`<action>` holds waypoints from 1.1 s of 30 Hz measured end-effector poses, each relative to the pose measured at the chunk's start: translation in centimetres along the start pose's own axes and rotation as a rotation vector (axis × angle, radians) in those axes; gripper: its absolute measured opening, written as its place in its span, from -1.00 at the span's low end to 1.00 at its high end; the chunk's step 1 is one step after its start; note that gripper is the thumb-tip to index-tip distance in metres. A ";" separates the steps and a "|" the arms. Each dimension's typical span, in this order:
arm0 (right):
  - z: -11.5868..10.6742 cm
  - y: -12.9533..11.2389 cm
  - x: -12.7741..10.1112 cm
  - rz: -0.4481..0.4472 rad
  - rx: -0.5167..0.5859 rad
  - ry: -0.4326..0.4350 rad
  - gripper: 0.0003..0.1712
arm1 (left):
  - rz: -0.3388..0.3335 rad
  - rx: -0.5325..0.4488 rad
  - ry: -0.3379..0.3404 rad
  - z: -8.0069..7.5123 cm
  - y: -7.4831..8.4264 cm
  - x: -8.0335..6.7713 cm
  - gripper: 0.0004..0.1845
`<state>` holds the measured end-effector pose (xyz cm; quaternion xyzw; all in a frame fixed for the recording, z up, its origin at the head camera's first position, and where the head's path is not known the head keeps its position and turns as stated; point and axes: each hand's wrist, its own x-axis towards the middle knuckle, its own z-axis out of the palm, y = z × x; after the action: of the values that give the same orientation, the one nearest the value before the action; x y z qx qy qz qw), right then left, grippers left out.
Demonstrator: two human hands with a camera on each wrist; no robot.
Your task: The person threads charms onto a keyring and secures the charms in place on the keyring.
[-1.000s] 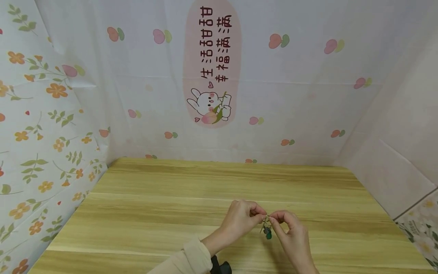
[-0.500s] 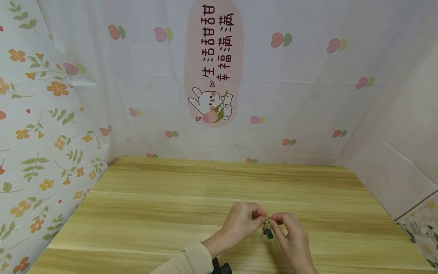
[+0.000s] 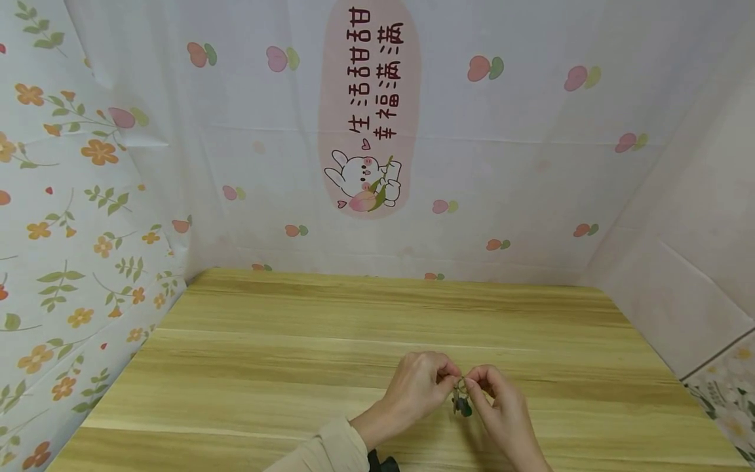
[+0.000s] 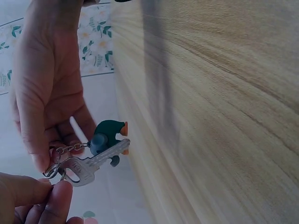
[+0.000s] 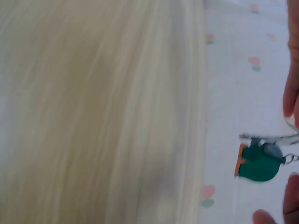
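In the head view my left hand (image 3: 413, 387) and my right hand (image 3: 501, 406) meet fingertip to fingertip over the table, right of its middle. Each pinches thin metal ring parts between thumb and finger. A silver key (image 4: 81, 170) dangles from the ring at my left fingertips in the left wrist view. A second small ring (image 4: 50, 171) sits at the right fingertips, with a short chain leading to a dark green figurine charm (image 4: 108, 130) with orange feet. Key and charm overlap. In the right wrist view the charm (image 5: 259, 163) hangs beneath the key; the rings are mostly cut off.
The wood-grain table (image 3: 265, 354) spreads under both hands. A white printed cloth (image 3: 513, 164) stands behind it, with floral cloth (image 3: 77, 275) along the left side. A black object (image 3: 383, 462) shows beneath the left sleeve (image 3: 336, 446) at the bottom edge.
Both hands stay together, lowered slightly in the head view. The key and charm have swung and turned below the fingertips, and the ring shows more plainly between them.
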<state>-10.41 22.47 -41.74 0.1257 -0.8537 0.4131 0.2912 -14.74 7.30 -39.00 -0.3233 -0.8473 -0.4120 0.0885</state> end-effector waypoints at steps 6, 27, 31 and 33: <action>-0.2 -0.6 0.2 0.414 0.220 -0.121 -0.90 | 0.021 0.004 0.026 0.0 0.0 0.1 -0.94; -0.6 -1.1 0.9 0.782 0.551 -0.130 -0.78 | 0.044 -0.257 0.137 0.3 -0.8 -0.1 -0.95; -0.8 -1.0 1.1 0.797 0.490 -0.147 -0.80 | 0.019 -0.256 0.047 0.0 -0.7 -0.3 -0.96; -0.9 -1.0 1.0 0.753 0.423 -0.153 -0.82 | 0.014 -0.180 -0.015 -0.3 -0.6 -0.3 -0.96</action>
<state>-10.43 22.53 -40.07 -0.1069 -0.7557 0.6458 0.0241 -14.92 6.67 -39.35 -0.3390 -0.8051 -0.4835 0.0557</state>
